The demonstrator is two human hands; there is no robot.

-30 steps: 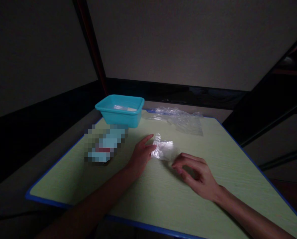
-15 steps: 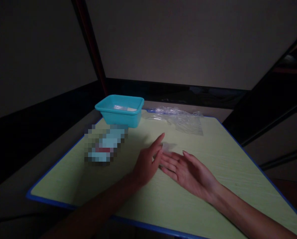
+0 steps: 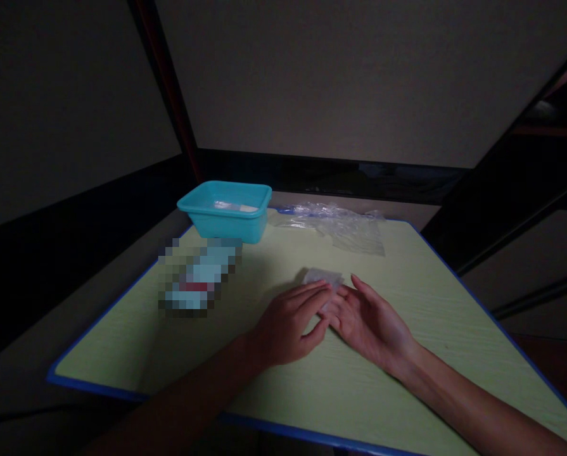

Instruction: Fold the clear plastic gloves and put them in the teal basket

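A small translucent plastic piece (image 3: 322, 275), perhaps a folded little bag, is held between my two hands over the middle of the table. My left hand (image 3: 290, 326) lies palm down with its fingers pressed on the near side of the piece. Palm up on the right, my right hand (image 3: 371, 323) has its fingers curled under the right end of the piece. Its fingertips are partly hidden by the plastic and the left fingers, which they touch or nearly touch.
The pale green table (image 3: 407, 380) has a blue rim. A turquoise basin (image 3: 230, 221) at the back left holds something clear and white. Crumpled clear plastic (image 3: 350, 228) lies at the back. A pixelated flat thing (image 3: 204, 272) rests to the left.
My left hand has turned from edge-on to palm down, its fingers now lying over the plastic piece. More of the piece shows. My right fingers have curled in slightly.
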